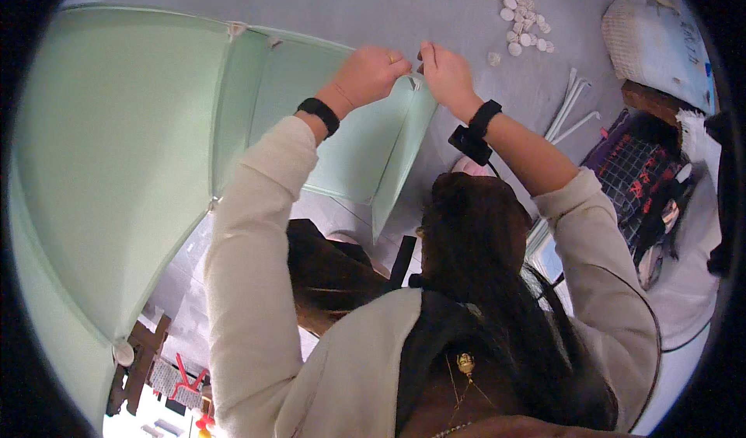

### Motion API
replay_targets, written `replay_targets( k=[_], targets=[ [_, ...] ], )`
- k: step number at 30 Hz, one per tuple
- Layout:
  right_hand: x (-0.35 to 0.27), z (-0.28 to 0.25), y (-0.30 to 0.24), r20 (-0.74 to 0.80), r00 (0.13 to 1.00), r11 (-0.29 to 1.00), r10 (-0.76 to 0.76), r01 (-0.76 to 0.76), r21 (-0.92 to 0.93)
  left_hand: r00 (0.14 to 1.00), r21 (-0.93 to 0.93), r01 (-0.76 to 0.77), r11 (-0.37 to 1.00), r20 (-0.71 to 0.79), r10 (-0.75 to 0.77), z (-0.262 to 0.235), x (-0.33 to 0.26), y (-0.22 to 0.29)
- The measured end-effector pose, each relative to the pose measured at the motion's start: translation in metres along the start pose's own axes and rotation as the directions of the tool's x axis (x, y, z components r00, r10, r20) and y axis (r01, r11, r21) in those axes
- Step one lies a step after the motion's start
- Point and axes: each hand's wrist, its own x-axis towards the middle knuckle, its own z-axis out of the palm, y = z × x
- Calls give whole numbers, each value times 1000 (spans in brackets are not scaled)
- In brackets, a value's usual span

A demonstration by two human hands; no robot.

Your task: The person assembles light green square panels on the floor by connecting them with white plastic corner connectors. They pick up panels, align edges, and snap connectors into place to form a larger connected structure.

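My left hand [367,75] and my right hand [444,71] meet at the top corner of a pale green plastic panel [365,154]. Both pinch that corner, where a small white connector [413,82] sits between the fingers. The panel joins larger pale green panels [116,166] at the left, linked by white round connectors [235,28]. Both wrists wear black bands, and cream sleeves cover my forearms.
Several loose white round connectors [522,18] lie on the grey floor [373,3] beyond my hands. White rods [571,104] lie at the right, beside a dark patterned cloth [641,174] and a white bag [657,41]. A wooden stool [140,360] shows at lower left.
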Motion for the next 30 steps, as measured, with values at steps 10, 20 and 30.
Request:
replay_targets(
  k=[10, 20, 30],
  targets=[
    [1, -14, 49, 256, 955, 437, 153, -297, 849, 791, -72, 574, 816, -208, -575, 0, -44, 115],
    [8, -1, 22, 281, 941, 919, -189, 69, 387, 777, 105, 609, 786, 120, -618, 47, -48, 153],
    [11, -12, 8, 374, 927, 1000, -26, 26, 6, 826, 15, 558, 830, 84, -557, 50, -46, 145]
  ],
)
